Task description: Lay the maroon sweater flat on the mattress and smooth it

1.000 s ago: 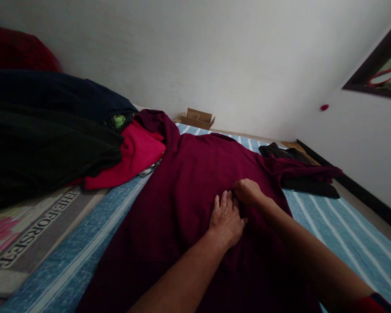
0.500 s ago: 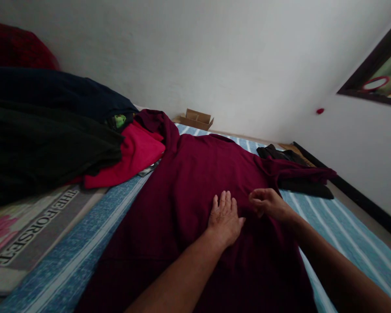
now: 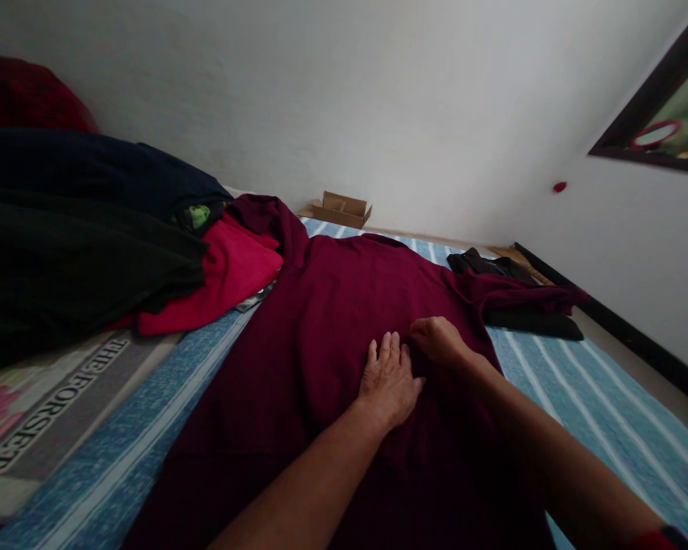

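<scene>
A maroon long-sleeved top (image 3: pixel 349 283) lies spread out on a blue striped bedsheet (image 3: pixel 556 374), its sleeves reaching out to both sides. My left hand (image 3: pixel 388 382) rests flat on the middle of the top, fingers stretched out and slightly apart. Just to the right and a little farther up, my right hand (image 3: pixel 439 338) is at the cloth with its fingers curled together. Its fingertips point left, and what they pinch, if anything, is hidden.
Dark green (image 3: pixel 86 267), navy and bright pink (image 3: pixel 235 267) clothes are heaped on the left, by a printed cloth (image 3: pixel 63 405). A small cardboard box (image 3: pixel 341 210) stands against the wall. Folded dark clothes (image 3: pixel 533 322) lie at the right, partly under a sleeve.
My right hand has moved left, closer to my left hand, with its fingers now at the cloth. My left hand stays flat on the top. The view has shifted slightly.
</scene>
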`<state>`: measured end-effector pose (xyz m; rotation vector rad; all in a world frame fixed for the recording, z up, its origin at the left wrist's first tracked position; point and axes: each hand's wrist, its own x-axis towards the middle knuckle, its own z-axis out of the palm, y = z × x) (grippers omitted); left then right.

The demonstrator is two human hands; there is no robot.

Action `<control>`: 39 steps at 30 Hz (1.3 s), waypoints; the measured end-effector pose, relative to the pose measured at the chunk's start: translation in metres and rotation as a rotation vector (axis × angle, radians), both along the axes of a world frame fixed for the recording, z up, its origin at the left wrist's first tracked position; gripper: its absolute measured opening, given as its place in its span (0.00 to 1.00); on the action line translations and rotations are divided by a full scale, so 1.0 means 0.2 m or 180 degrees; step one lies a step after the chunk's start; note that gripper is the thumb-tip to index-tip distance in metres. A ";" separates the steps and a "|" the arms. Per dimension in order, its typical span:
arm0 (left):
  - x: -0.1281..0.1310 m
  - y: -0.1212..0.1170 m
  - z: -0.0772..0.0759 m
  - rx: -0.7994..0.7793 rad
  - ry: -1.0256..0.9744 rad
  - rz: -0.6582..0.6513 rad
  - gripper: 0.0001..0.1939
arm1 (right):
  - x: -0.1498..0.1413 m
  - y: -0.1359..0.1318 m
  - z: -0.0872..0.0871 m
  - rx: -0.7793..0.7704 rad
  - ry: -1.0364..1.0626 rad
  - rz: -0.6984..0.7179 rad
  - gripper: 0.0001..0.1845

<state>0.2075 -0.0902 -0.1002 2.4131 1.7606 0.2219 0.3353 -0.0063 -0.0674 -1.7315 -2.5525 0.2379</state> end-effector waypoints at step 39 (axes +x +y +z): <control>0.01 -0.01 0.00 -0.0014 -0.0030 0.0007 0.32 | 0.18 -0.34 0.12 -0.1846 0.1727 0.0142 0.12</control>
